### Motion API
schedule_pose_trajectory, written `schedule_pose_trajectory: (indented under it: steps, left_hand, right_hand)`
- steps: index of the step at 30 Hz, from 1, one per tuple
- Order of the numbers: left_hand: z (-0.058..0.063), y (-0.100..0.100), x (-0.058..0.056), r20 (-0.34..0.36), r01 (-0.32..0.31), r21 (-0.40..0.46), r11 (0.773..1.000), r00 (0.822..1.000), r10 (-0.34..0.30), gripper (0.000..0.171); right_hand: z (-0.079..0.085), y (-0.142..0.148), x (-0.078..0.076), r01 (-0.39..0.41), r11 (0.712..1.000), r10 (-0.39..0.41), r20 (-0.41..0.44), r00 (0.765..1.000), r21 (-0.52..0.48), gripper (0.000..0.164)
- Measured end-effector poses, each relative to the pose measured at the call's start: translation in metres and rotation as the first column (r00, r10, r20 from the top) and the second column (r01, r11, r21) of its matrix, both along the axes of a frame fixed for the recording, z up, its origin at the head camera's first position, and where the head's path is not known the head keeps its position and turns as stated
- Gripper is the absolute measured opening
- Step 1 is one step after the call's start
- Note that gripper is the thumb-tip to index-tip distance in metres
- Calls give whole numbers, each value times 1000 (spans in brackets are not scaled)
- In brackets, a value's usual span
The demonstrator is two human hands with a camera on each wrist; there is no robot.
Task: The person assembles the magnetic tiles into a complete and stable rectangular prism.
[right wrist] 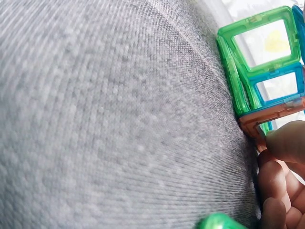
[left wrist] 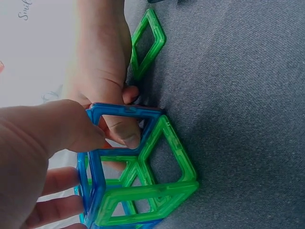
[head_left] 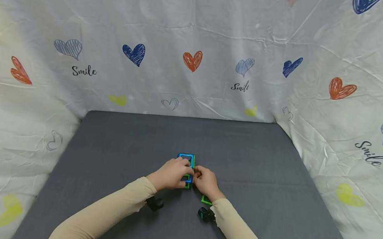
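A small frame structure of see-through magnetic tiles, with blue tiles and green tiles, stands near the middle of the table. My left hand grips it from the left, thumb on a blue edge and fingers along the side. From the right, my right hand pinches an orange magnetic tile between thumb and fingers. That tile touches the structure's lower side in the right wrist view. Part of the structure is hidden behind my left hand.
A loose green diamond-shaped tile lies on the dark grey table, close to my right wrist. A white cloth printed with hearts hangs behind the table and at both sides.
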State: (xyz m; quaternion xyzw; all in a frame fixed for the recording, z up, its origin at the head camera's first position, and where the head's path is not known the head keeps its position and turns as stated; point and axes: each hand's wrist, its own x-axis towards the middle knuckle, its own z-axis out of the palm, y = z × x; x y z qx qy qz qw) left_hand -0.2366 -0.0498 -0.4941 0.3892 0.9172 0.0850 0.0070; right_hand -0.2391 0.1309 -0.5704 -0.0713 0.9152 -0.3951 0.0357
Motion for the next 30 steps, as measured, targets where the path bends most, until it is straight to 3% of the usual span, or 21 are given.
schedule_pose_trajectory:
  steps: [8, 13, 20, 30]
  left_hand:
    - [-5, -2, 1, -7, -11, 22, 1000, 1000, 11, 30]
    - [-8, -4, 4, -10, -2, 86, 996, 1000, 3, 27]
    - [-15, -7, 6, -70, 29, 146, 989, 997, -18, 23]
    - [-21, -9, 9, -112, 31, 193, 981, 994, -9, 24]
  right_hand:
    - [2, 0, 0, -1, 1000, 1, -5, 1000, -3, 28]
    - [2, -2, 1, 5, 1000, -4, -34, 999, 14, 27]
    - [3, -6, 1, 35, 998, -30, -100, 995, 55, 11]
    - [0, -7, 1, 36, 998, -31, -80, 996, 59, 12]
